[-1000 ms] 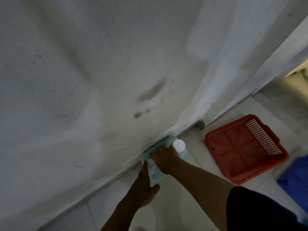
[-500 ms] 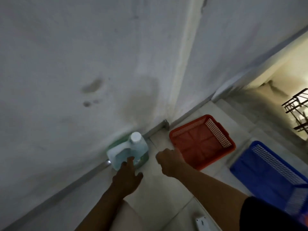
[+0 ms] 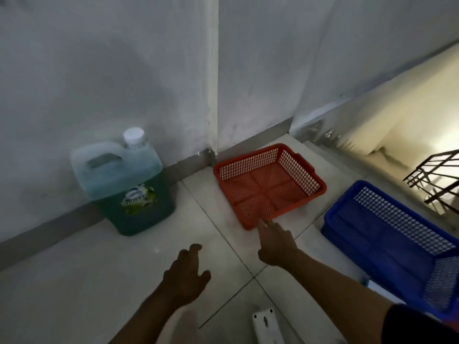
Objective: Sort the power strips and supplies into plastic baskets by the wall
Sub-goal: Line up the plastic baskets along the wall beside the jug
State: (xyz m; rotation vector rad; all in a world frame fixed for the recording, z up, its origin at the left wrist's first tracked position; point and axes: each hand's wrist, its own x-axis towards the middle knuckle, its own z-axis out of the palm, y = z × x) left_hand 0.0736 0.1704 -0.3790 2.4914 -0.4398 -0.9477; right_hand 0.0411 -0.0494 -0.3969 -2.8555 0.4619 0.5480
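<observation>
- Now the right hand (image 3: 275, 240) reaches out with fingers straight, their tips at the near rim of the red basket (image 3: 269, 183); it holds nothing.
- Left hand (image 3: 186, 273) hovers over the tiled floor (image 3: 74, 281), fingers loosely spread, empty.
- One jug of green liquid (image 3: 124, 184) stands against the wall (image 3: 99, 70), left of the red basket.
- Two baskets: red by the wall corner, blue basket (image 3: 395, 242) to its right.
- One white power strip (image 3: 267, 326) lies at the bottom edge.
</observation>
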